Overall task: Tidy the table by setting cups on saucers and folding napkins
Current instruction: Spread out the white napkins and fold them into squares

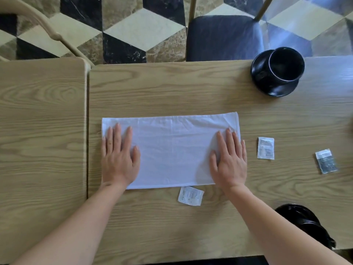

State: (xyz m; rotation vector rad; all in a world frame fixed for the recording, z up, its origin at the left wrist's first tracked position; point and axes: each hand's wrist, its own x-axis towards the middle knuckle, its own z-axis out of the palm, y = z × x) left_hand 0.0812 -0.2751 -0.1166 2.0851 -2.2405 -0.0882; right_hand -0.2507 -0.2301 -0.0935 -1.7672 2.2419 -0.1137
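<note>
A white napkin point(172, 150) lies flat on the wooden table point(172, 88), folded into a long rectangle. My left hand point(118, 159) rests palm down on its left end, fingers spread. My right hand point(230, 159) presses flat on its right end the same way. At the far right a black cup point(284, 64) stands on a black saucer point(267, 87). Another black piece of crockery point(305, 220) sits at the near right, partly hidden by my right forearm; what it is I cannot tell.
Three small sachets lie loose: one point(190, 196) just below the napkin, one point(265, 148) to its right, one point(326, 161) further right. A second table point(42, 131) adjoins on the left. A dark-cushioned chair point(225, 35) stands behind the table, a wooden chair point(47, 29) at far left.
</note>
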